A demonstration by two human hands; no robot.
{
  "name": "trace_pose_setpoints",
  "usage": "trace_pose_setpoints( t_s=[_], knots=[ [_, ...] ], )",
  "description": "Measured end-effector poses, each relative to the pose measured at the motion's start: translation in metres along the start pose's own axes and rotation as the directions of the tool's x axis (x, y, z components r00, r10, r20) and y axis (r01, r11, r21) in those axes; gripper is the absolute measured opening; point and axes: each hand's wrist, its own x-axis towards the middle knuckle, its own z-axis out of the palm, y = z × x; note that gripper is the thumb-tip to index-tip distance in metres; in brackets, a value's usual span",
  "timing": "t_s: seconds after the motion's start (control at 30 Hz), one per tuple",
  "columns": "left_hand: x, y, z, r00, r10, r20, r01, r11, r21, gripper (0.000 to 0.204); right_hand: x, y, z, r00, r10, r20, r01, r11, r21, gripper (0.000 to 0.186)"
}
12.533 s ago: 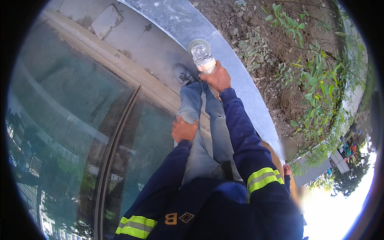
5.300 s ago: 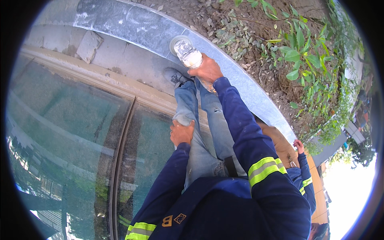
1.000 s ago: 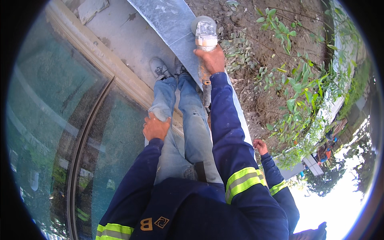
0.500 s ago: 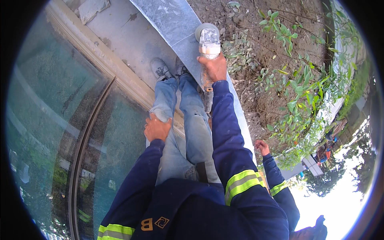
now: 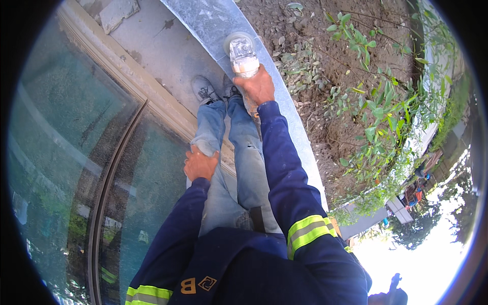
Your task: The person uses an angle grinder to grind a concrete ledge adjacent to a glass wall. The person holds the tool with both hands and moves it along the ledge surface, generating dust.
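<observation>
My right hand is wrapped round the body of a dusty angle grinder, whose cord end hangs hidden behind my wrist. The grinder's round disc lies against the top of a smooth grey stone ledge, near its left edge. My left hand grips my bent knee, fingers curled over the jeans, and holds no tool.
A glass pane in a brown frame stands on the left above a stone sill. My shoes are on the dusty floor, near a broken slab. Right of the ledge lies soil with leafy shrubs.
My right hand has moved the angle grinder left across the ledge, from its right edge toward its left. My left hand stays on the knee. Another person's hand at right has gone out of sight.
</observation>
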Motion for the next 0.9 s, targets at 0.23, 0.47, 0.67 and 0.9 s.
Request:
trace_pose_setpoints(
  t_s=[0.23,0.47,0.67,0.9],
  knots=[
    [0.002,-0.001,0.001,1.000,0.011,0.012,-0.011,1.000,-0.029,0.092,0.014,0.045,-0.017,0.992,-0.005,-0.125,0.025,0.988,0.152,0.078],
    [0.001,-0.001,-0.002,1.000,0.010,0.021,-0.009,0.999,-0.038,0.093,0.019,0.005,-0.008,0.995,-0.016,-0.100,0.023,0.997,0.075,0.076],
    [0.001,-0.001,-0.001,0.999,-0.011,0.032,0.012,1.000,-0.021,0.093,-0.008,0.008,0.000,0.998,0.055,-0.009,-0.055,0.998,-0.005,0.080],
    [0.002,-0.004,0.003,1.000,0.002,0.027,-0.001,0.999,-0.043,0.093,0.006,0.041,-0.012,0.993,0.000,-0.121,0.011,0.996,0.093,0.079]
  ],
)
